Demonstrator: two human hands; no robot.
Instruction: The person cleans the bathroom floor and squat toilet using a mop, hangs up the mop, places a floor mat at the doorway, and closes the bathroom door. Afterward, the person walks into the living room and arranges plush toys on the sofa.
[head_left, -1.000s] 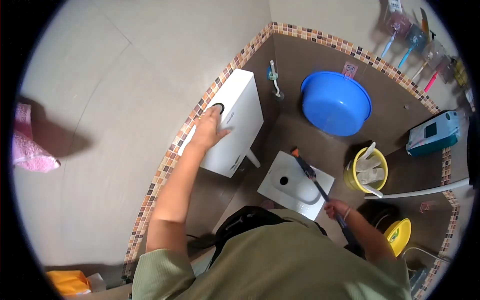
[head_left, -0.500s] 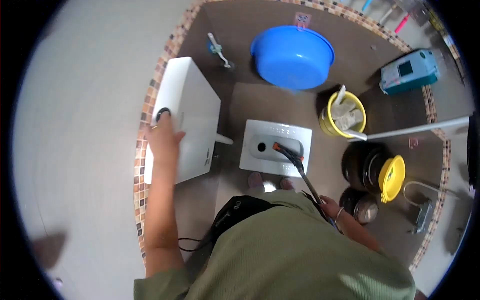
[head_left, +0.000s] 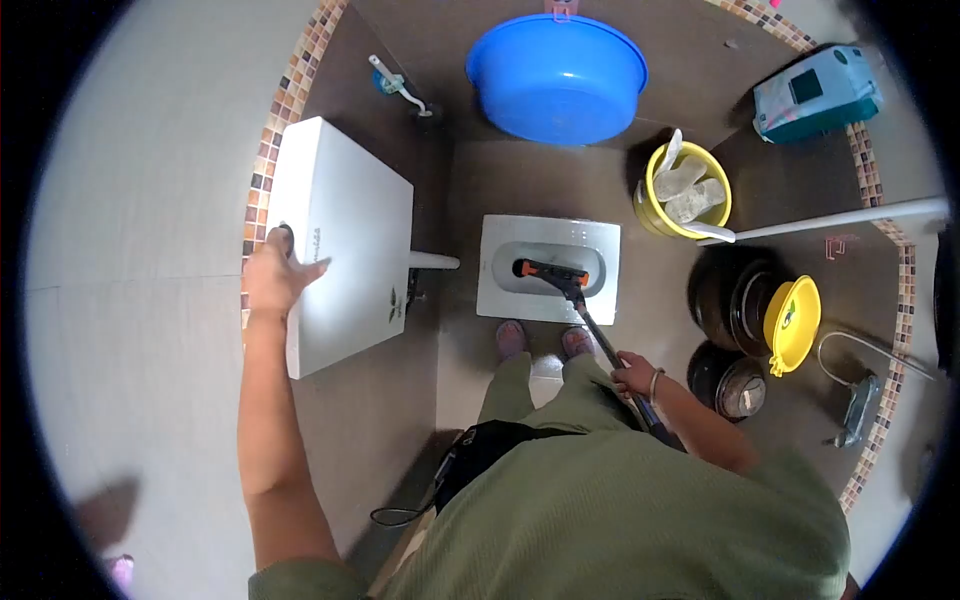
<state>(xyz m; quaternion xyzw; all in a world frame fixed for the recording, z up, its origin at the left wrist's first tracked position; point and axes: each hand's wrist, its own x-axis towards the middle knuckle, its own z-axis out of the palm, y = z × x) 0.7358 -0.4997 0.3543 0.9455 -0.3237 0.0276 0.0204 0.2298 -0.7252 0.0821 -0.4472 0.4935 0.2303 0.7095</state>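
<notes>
My left hand (head_left: pixel 272 275) rests on top of the white cistern (head_left: pixel 355 250), thumb spread and fingers at the dark round flush button (head_left: pixel 286 236). It holds nothing. My right hand (head_left: pixel 633 374) is wrapped round the dark handle of a long-handled cleaning brush (head_left: pixel 598 335). The brush's black and orange head lies in the bowl of the white squat toilet (head_left: pixel 492 300), its left end over the drain hole, which it covers. Bristles cannot be made out. My feet stand just in front of the toilet's near edge.
A blue basin (head_left: pixel 560 85) hangs on the far wall by a tap (head_left: pixel 400 90). At the right are a yellow bucket (head_left: pixel 652 215) with pale shoes, a yellow basin (head_left: pixel 793 325), dark round tubs (head_left: pixel 725 300) and a white pole (head_left: pixel 850 218). A teal package (head_left: pixel 818 95) sits on the ledge.
The brush head has moved left along the bowl and turned, now covering the drain hole. My left hand stays at the flush button. The camera view has shifted.
</notes>
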